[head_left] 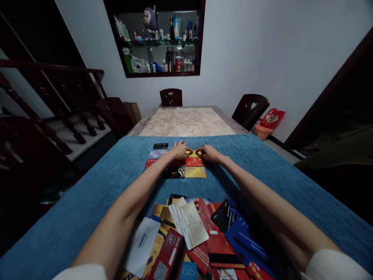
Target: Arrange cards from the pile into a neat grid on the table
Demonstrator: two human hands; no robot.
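Both hands are stretched out over rows of plastic cards on the blue cloth. My left hand (180,150) pinches the left end of a yellow card (193,154), and my right hand (209,153) pinches its right end. Directly below it lie a red card (194,161) and a gold card (195,172). To the left are a black card with a diamond pattern (176,172), a red card (150,163) partly under my left forearm, a pale card (155,154) and a small black card (161,146). My left hand and arm hide part of the rows.
A loose heap of mixed cards, with a cream card (192,225) on top, lies between my forearms. The blue cloth (116,171) covers the near table; a patterned cover (189,118) shows beyond. Dark chairs (171,97) stand around it, and a shelf niche (163,42) is behind.
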